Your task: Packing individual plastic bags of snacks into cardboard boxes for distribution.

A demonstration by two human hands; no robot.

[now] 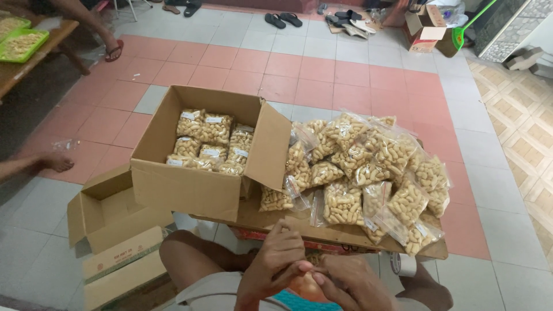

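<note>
My left hand (277,259) and my right hand (352,283) meet at the bottom middle, above my lap, with curled fingers and fingertips touching. Whether something small is pinched between them I cannot tell. Just beyond my hands a heap of clear bags filled with pale finger-shaped snacks (368,173) lies on a flattened cardboard sheet (345,235). To the left of the heap stands an open cardboard box (184,190), and several of the same labelled bags (212,144) are packed in rows inside it.
A smaller empty cardboard box (109,216) lies open at the left beside my knee (184,259). Another person's bare foot (55,162) rests at the far left. A wooden table with green trays (23,45) stands at the top left. Sandals (282,20) and a carton (423,29) lie along the far wall.
</note>
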